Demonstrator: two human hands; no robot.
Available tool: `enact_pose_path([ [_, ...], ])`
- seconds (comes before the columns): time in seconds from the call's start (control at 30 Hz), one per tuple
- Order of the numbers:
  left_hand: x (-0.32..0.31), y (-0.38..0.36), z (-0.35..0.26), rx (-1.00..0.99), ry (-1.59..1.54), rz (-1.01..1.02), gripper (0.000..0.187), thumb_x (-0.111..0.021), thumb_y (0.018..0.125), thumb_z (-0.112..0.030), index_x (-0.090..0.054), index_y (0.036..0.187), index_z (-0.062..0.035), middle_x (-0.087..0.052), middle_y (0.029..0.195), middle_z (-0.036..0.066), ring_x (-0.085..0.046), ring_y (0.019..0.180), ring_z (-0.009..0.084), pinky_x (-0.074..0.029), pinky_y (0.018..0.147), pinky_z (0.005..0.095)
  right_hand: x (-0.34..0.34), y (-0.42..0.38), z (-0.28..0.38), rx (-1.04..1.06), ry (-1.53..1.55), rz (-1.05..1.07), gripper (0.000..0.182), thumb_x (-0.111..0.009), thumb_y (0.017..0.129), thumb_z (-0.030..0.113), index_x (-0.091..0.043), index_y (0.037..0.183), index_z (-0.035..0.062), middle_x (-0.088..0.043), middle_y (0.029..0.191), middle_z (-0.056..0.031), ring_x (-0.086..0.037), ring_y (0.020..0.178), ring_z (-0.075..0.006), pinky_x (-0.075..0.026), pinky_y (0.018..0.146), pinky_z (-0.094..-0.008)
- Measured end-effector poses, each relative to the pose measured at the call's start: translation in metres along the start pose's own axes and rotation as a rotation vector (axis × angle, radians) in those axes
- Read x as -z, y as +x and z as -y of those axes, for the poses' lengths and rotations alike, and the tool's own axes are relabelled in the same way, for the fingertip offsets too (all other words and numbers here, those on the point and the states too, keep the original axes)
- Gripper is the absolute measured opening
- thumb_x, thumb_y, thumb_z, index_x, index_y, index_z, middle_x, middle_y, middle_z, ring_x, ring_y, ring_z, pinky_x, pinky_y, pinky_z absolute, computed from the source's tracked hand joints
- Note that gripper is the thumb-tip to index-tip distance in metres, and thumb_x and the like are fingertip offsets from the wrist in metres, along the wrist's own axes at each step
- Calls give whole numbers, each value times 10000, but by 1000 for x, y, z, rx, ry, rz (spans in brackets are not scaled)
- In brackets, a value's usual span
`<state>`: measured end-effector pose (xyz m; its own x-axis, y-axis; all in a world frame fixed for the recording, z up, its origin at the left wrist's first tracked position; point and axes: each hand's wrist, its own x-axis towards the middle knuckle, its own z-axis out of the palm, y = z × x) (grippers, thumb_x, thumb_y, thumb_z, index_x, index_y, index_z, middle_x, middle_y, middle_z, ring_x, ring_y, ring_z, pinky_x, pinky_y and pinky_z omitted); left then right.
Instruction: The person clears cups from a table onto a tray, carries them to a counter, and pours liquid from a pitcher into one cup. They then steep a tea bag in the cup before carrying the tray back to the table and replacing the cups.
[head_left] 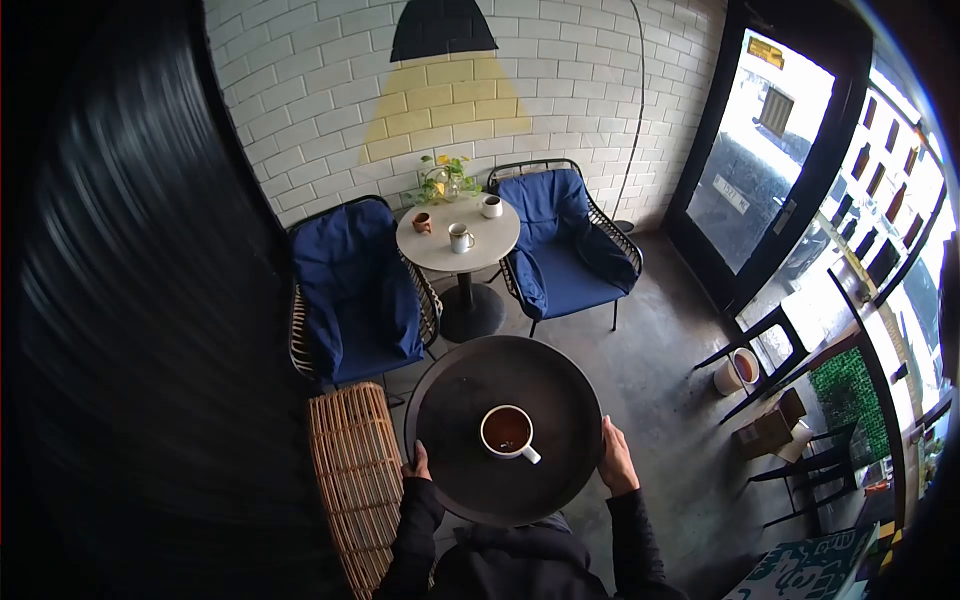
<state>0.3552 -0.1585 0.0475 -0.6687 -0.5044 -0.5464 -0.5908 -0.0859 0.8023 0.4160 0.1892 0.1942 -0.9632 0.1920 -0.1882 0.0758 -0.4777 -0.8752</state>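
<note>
A round dark serving tray is held out level before my body. My left hand grips its left rim, with the thumb over the edge. On the opposite side my right hand is closed on the right rim; the fingers beneath the tray are hidden. Near the tray's middle stands a white cup of reddish-brown liquid, its handle pointing toward the lower right. Beyond the tray, a round table carries a brown cup, a light mug and a white cup.
Blue-cushioned chairs flank the table, where a plant in a glass vase stands at the back. A wicker bench is close on my left. To the right are black stools, a bucket, a cardboard box and a glass door.
</note>
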Motion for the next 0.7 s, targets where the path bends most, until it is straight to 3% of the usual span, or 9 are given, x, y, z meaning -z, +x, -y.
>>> enact_pose_path([
  [0.1,-40,36,-30,132,217,-91,819,-582,747,-675,-473,1117,48,-589,1088,246,-574,1000,389,-470,855,412,8,67,7,-55,-72,15,465,-361,1002,352,-511,1183,-48,-586,1141,-97,-573,992,-154,-458,845,-284],
  [0.13,-54,36,-45,55,31,-102,811,-590,761,-651,-463,1144,52,-590,1082,248,-581,989,384,-480,844,408,6,91,11,-57,-27,-23,472,-378,993,377,-527,1137,-47,-612,1049,-86,-592,888,-138,-475,768,-282],
  [0.17,-63,38,-56,-14,-146,-117,803,-598,774,-626,-453,1171,57,-591,1077,249,-589,979,380,-490,834,403,6,115,14,-75,-24,-15,472,-378,993,377,-527,1137,-47,-612,1049,-86,-592,888,-138,-475,768,-282],
  [0.27,-84,104,-54,104,-159,-5,764,-606,796,-581,-473,1186,62,-582,1112,254,-608,956,360,-510,792,397,4,195,29,-92,-61,77,468,-380,992,377,-532,1127,-45,-637,939,-67,-609,792,-134,-489,710,-275],
  [0.43,-115,125,-111,316,-97,-267,717,-637,783,-556,-543,1159,47,-581,1170,220,-610,983,327,-508,809,382,-19,330,32,-206,-169,187,424,-403,990,338,-556,1091,-44,-614,879,-54,-607,737,-124,-497,676,-260],
  [0.7,-143,177,-174,173,-183,-461,756,-642,774,-565,-523,1202,47,-565,1204,217,-590,1032,315,-488,855,369,-56,501,-13,-252,-274,342,295,-446,983,229,-578,1065,-22,-595,833,-19,-592,703,-93,-496,637,-228],
])
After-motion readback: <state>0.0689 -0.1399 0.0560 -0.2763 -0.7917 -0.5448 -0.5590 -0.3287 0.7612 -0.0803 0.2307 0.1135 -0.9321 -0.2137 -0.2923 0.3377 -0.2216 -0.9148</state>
